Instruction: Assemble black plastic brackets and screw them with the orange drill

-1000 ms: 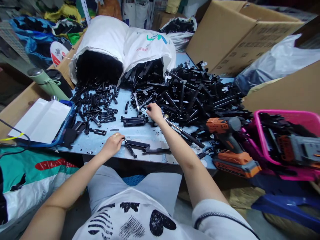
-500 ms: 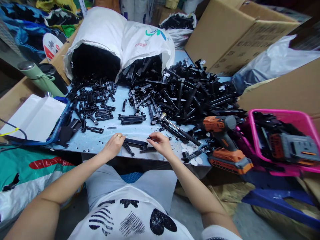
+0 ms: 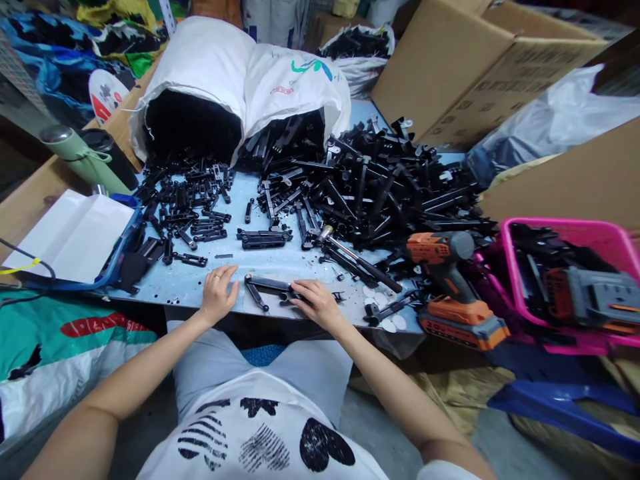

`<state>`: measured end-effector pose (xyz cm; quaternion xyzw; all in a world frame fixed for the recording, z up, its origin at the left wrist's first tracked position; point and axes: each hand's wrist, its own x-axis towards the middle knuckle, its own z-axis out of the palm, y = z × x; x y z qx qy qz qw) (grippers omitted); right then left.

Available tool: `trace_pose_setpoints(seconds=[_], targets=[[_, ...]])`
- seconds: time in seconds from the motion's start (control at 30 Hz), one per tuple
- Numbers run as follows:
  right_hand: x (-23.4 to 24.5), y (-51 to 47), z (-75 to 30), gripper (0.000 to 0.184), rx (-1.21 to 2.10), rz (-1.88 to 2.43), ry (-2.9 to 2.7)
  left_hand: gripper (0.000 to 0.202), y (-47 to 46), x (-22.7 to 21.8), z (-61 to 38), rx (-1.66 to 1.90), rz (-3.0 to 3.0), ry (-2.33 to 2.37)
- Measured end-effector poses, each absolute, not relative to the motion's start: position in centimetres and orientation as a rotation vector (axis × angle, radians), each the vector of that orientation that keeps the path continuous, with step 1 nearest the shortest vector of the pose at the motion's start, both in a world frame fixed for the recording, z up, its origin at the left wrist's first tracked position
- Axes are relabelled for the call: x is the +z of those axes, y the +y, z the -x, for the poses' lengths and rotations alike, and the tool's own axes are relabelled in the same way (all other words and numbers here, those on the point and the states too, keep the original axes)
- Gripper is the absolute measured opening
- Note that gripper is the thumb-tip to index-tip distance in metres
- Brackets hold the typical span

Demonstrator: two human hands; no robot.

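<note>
Black hinged bar [image 3: 269,285] lies front and centre near my edge of the blue tabletop [image 3: 180,273], its short link [image 3: 257,295] angling off the left end toward me. My right hand [image 3: 316,303] lies over the bar's right end, fingers across the top; whether it really grips, I can't tell, and what sits under the palm is hidden. My left hand [image 3: 219,293] is off it, just beside the left end, thumb and fingers apart, nothing visible in them. Hands are apart, bar between. I read this as a steadying step: I'd press the right fingers down evenly so the bar doesn't skid, keep pressure off the loose link, and bring the left fingertips in at the joint from the side, since the link probably swings freely if bumped. Farther out: stacked black bars [image 3: 264,239] just beyond, hammer [image 3: 361,259] slanting behind the right hand, white discs [image 3: 397,321] near the edge. I'd lift, not slide, the right wrist so it misses the hammer handle. Outermost: small black links [image 3: 180,200] heaped left, bigger black brackets [image 3: 370,187] piled behind, cordless drill [image 3: 459,287] and pink basket [image 3: 560,223] right.
</note>
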<state>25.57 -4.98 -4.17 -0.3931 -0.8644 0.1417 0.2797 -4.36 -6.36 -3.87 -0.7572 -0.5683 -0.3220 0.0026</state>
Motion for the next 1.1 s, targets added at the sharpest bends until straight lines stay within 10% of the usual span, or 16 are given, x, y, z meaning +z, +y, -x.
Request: trace_pose_setpoints(seconds=[0.43,0.7,0.83,1.1], targets=[[-2.1,-4.1,-28.8,0.054,0.148,1.299,-2.503,0.051,-2.9,-1.6,-1.5,-0.344,2.983,-1.191],[4.1,-8.8,-24.5,0.061,1.002,0.337,-2.152,0.066,-10.5,5.1,-3.5,-1.556,3.255,-0.774],[0.0,-10.4,-18.9,0.066,0.873,0.698,-1.647,0.069,-11.9,4.8,-6.0,-2.041,2.933,-0.862],[-1.3,5.8,-19.4,0.03,0.352,1.145,-1.945,0.076,-4.0,-2.2,-2.5,-0.839,2.718,-1.374]])
